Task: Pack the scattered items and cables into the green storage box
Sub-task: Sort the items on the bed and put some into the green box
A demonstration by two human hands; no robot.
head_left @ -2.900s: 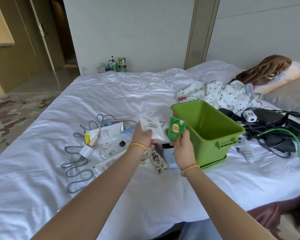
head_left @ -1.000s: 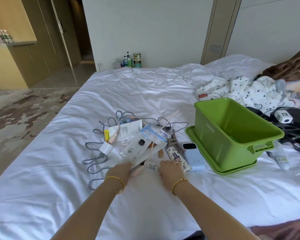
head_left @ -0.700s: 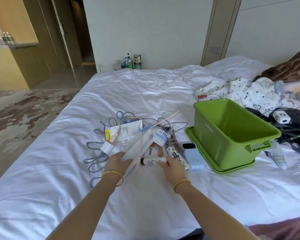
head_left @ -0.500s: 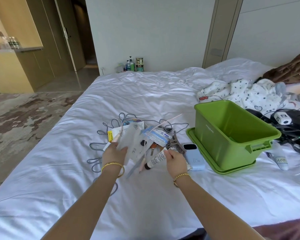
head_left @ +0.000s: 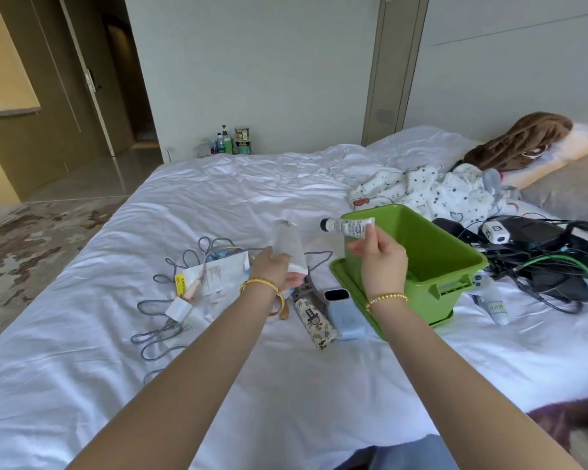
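The green storage box (head_left: 452, 266) stands on its lid on the white bed. My right hand (head_left: 381, 256) pinches a small white tube with a black cap (head_left: 348, 226), held level just at the box's near-left rim. My left hand (head_left: 275, 271) grips a taller white tube (head_left: 289, 245), raised above the pile. On the sheet lie a grey cable (head_left: 170, 320), white packets (head_left: 218, 274), a white charger plug (head_left: 179, 308), a patterned pouch (head_left: 314, 320) and a pale blue power bank (head_left: 343, 312).
Black cables, a green cable and devices (head_left: 543, 256) are tangled right of the box. A white bottle (head_left: 493, 301) lies by the box's handle. Spotted cloth (head_left: 431, 191) and a brown blanket (head_left: 520, 140) sit at the back right. Bottles (head_left: 233, 142) stand on the floor beyond the bed.
Both hands rose from the pile. My right hand carried the small tube up and right to the box's rim; my left lifted the taller tube.
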